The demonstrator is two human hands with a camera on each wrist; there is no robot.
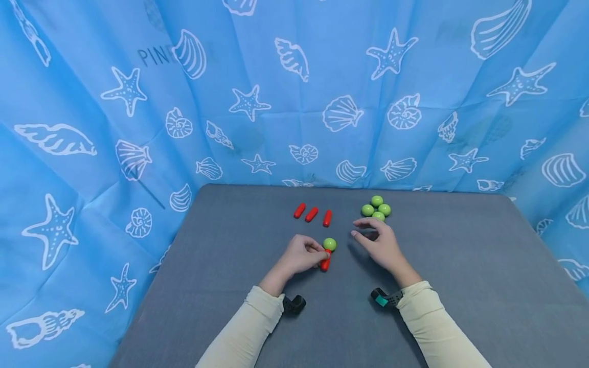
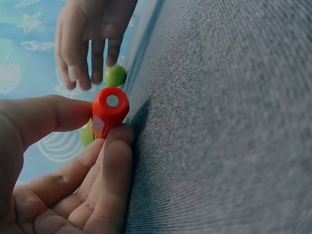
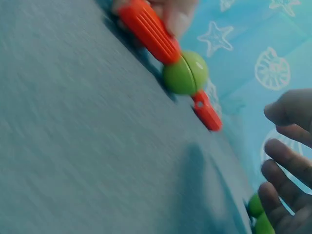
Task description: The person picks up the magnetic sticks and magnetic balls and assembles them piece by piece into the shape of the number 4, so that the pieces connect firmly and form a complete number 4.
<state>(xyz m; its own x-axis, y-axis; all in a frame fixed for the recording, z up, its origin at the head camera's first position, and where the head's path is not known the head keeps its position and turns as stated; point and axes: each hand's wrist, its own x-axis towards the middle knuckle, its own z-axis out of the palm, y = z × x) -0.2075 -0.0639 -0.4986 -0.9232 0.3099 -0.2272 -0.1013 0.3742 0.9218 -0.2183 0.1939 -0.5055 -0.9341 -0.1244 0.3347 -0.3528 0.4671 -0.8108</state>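
Extended forward, the left hand (image 1: 301, 254) pinches 1 red stick (image 1: 325, 262) touching 1 green ball (image 1: 329, 244), while the right hand (image 1: 383, 246) hovers, thumb and fingers parted, near 4 green balls (image 1: 384, 210).

The left fingers (image 2: 117, 168) pinch a red piece (image 2: 114, 116) beside grey cloth (image 2: 229, 122).

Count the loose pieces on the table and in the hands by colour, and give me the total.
Red rods: 4 (3 side by side on the table, 1 pinched in the left hand)
Green balls: 5 (4 clustered, 1 at the held rod's end)
Total: 9
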